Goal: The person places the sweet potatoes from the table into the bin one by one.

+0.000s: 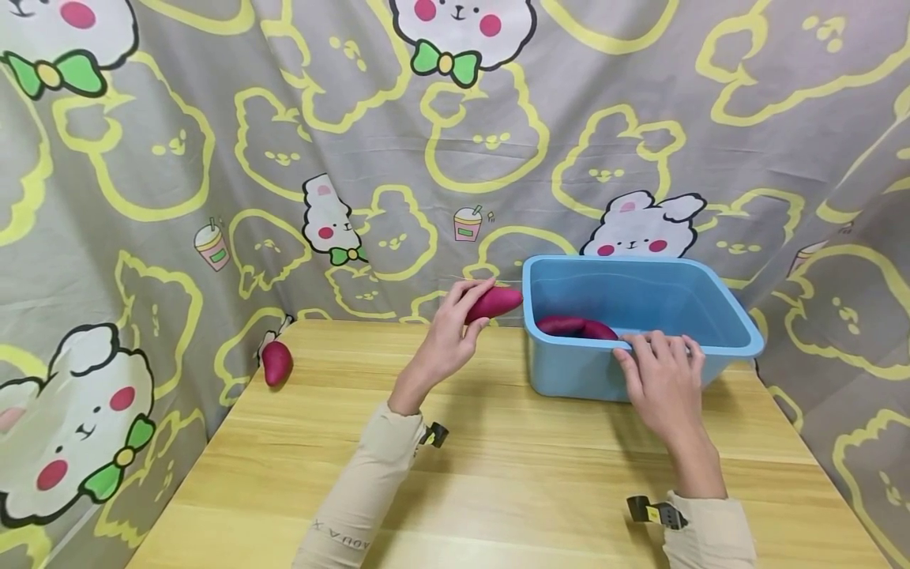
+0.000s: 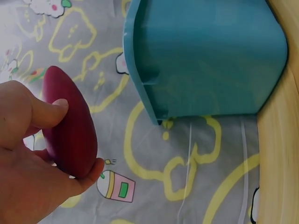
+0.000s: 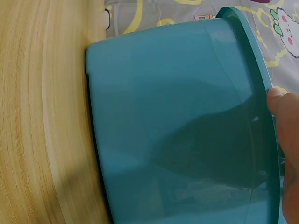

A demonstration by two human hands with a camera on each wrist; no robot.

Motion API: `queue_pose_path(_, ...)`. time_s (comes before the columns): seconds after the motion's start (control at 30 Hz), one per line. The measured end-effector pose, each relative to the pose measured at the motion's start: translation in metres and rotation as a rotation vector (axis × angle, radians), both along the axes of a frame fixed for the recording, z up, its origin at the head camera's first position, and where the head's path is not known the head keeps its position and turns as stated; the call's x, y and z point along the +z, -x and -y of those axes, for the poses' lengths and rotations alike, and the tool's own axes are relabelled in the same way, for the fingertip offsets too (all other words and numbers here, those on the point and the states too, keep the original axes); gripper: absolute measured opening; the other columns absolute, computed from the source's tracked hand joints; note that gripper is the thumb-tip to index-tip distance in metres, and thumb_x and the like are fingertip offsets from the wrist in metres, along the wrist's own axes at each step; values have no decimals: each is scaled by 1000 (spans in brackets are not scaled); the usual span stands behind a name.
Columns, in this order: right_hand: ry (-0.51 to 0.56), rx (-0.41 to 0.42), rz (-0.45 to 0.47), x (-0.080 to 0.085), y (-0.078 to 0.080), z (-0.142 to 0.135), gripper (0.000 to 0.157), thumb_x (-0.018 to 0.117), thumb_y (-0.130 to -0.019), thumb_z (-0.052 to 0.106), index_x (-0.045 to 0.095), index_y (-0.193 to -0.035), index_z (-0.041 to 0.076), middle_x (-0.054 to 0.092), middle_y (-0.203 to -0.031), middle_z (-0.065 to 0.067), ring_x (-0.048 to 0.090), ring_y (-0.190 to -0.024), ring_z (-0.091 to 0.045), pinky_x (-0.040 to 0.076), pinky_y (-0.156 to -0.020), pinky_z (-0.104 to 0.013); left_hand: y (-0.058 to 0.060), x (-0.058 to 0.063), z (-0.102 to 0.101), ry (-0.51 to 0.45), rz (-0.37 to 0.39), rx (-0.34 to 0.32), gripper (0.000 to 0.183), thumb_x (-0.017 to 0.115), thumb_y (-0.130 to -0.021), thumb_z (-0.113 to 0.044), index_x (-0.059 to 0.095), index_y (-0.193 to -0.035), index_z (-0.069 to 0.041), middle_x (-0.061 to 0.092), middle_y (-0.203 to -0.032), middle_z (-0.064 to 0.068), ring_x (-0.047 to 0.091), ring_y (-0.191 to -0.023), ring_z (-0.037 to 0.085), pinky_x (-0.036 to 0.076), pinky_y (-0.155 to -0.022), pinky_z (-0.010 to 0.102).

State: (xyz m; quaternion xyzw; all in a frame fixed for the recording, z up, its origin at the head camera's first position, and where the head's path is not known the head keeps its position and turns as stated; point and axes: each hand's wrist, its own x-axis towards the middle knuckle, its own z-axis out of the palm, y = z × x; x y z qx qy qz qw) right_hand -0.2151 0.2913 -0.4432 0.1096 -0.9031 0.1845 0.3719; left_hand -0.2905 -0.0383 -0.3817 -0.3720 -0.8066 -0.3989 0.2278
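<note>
My left hand point(image 1: 446, 336) holds a purplish-red sweet potato point(image 1: 498, 303) between thumb and fingers, raised above the table just left of the blue bin point(image 1: 579, 371). In the left wrist view the sweet potato point(image 2: 72, 123) is tilted, its pointed end up, with the bin's side point(image 2: 210, 60) beyond it. My right hand point(image 1: 664, 383) grips the bin's near rim, fingers hooked over the edge and thumb on the outside. Inside the bin, at its left end, lie more sweet potatoes point(image 1: 562, 325), partly hidden by the near wall.
Another sweet potato point(image 1: 276, 364) lies at the far left corner of the wooden table point(image 1: 483, 490), close to the curtain. The patterned grey curtain point(image 1: 398, 158) hangs behind and along both sides. The bin stands at the table's back right.
</note>
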Motion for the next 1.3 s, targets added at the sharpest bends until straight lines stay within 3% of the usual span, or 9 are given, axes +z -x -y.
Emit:
queue_pose_path(0.2,2,-12,15,1,-3,-2,28,66,-100,23,67,-121,5,61,-111,-19,46,-113,-44,17,-111,-68,1,2,-8,-15,2,-20,50,67,-99,-8,54,-148,-10,53,-140,12,56,-122,25,50,-99,37)
queue_pose_path(0.77,-6,-29,15,0,-5,-7,28,67,-99,22,67,-122,5,61,-112,-20,46,-112,-44,16,-112,-68,3,1,-33,-59,31,-68,52,75,-92,-4,62,-142,-11,54,-138,8,55,-122,21,51,-98,30)
queue_pose_path(1.3,-12,-15,24,0,1,0,28,64,-102,25,67,-120,5,60,-111,-17,47,-114,-42,17,-111,-67,8,1,-44,-44,-12,-55,48,80,-90,-17,65,-135,-11,62,-133,5,59,-119,17,49,-98,27)
